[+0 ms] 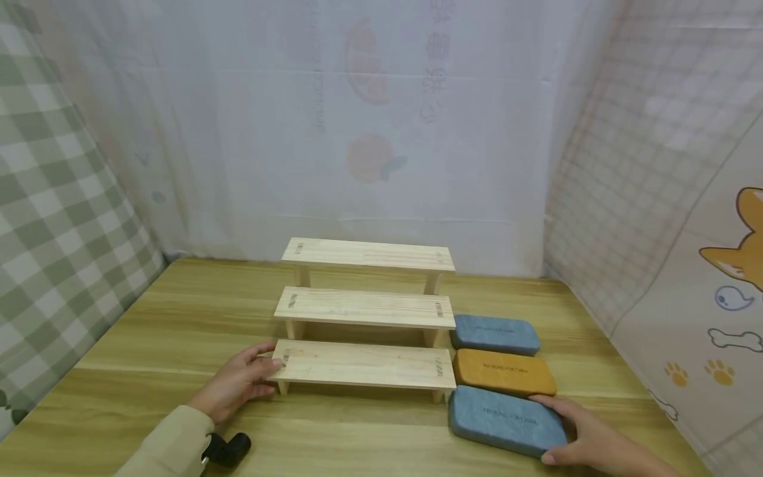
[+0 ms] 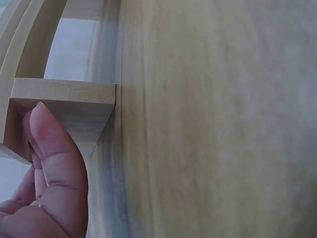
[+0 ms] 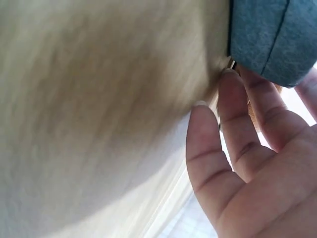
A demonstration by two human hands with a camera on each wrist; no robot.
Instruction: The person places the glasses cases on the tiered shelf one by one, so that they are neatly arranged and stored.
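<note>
A three-tier stepped stand of pale wood (image 1: 363, 364) stands in the middle of the table. My left hand (image 1: 241, 381) holds the left end of its lowest board; in the left wrist view the thumb (image 2: 54, 144) lies against the end leg (image 2: 64, 91). To the right of the stand lie a far blue glasses case (image 1: 495, 333), a mustard-yellow glasses case (image 1: 507, 372) and a near blue glasses case (image 1: 507, 421). My right hand (image 1: 587, 434) grips the near blue case at its right end, thumb at the front edge and fingers at the back corner.
The wood-grain table (image 1: 179, 318) ends at a pale hanging cloth (image 1: 250, 165) at the back. Checked cloth (image 1: 53, 179) borders the left side, and a cartoon-print cloth (image 1: 673, 265) the right. A black strap device (image 1: 229, 450) sits at my left wrist.
</note>
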